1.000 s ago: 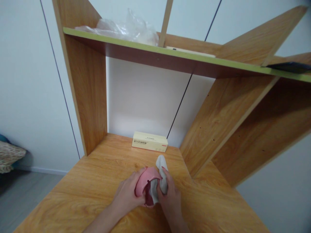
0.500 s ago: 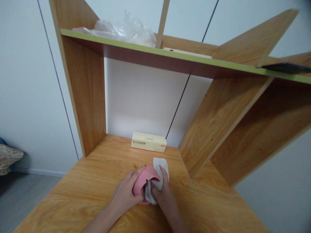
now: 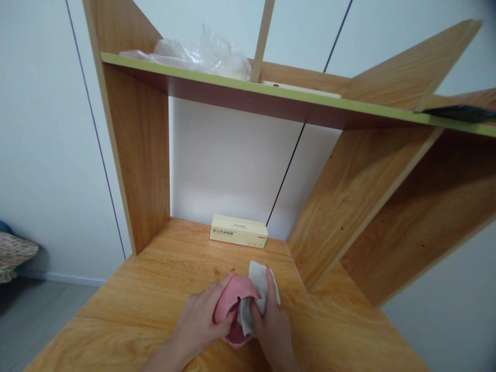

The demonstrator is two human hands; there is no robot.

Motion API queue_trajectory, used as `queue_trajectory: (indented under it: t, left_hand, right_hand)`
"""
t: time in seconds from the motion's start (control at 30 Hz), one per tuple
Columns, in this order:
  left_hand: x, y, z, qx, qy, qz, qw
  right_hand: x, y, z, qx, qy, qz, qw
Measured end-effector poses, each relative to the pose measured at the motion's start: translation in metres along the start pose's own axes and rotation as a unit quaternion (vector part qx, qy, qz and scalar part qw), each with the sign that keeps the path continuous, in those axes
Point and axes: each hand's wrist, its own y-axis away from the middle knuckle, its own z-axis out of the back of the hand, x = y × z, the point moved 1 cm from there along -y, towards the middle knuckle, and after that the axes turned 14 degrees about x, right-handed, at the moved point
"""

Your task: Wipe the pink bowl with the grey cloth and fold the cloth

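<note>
Low in the head view, my left hand (image 3: 201, 315) is closed around the left side of a pink, hollow, bowl-like container (image 3: 241, 287). Its opening faces toward me and to the right, and a small notch shows in its rim. My right hand (image 3: 272, 323) pinches a light grey cloth (image 3: 259, 279) at the container's right side. Part of the cloth lies inside the opening; another part sticks up behind my right fingers. The container's far side and base are hidden.
A cream box (image 3: 238, 231) with printed lettering stands behind my hands on the wooden desk (image 3: 116, 310). Overhead, a green-edged shelf (image 3: 217, 82) carries a clear plastic bag (image 3: 209, 54). Wooden uprights (image 3: 137, 165) flank the space, and a dark flat item (image 3: 463, 112) lies at far right.
The cloth and my right hand have shifted slightly right and down, baring more of the container's inside. My left hand keeps its hold. The whole view has moved a little.
</note>
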Motion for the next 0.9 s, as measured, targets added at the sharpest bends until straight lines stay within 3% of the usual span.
queue_trajectory:
  t: [0.1,0.27,0.4,0.53,0.63,0.73,0.83,0.9]
  left_hand:
    - [0.003,0.0,-0.008,-0.041,0.043,0.034,0.998]
    - [0.001,-0.001,-0.017,-0.029,0.089,0.046,0.995]
    - [-0.001,-0.002,-0.014,-0.058,0.084,0.027,0.994]
    - [-0.006,-0.002,-0.012,-0.026,0.078,0.022,0.996]
    - [-0.005,-0.002,-0.015,-0.022,0.106,0.048,0.993]
    - [0.004,-0.006,-0.018,-0.057,0.172,0.076,0.981]
    - [0.019,-0.015,-0.02,-0.106,0.275,0.083,0.952]
    - [0.029,-0.021,-0.022,-0.133,0.34,0.107,0.925]
  right_hand:
    - [-0.003,0.001,-0.005,-0.012,-0.057,-0.028,0.998]
    - [-0.004,0.0,-0.014,-0.041,-0.17,0.0,0.985]
    - [0.002,-0.002,-0.013,-0.029,-0.11,-0.032,0.993]
    - [0.005,-0.002,-0.001,-0.001,0.033,-0.125,0.992]
    - [0.005,-0.002,0.006,-0.024,0.053,-0.099,0.993]
    - [0.0,-0.005,0.009,-0.056,-0.021,-0.065,0.996]
    - [-0.015,-0.011,0.012,-0.061,-0.097,-0.084,0.99]
    - [-0.029,-0.016,0.015,-0.043,-0.094,-0.104,0.989]
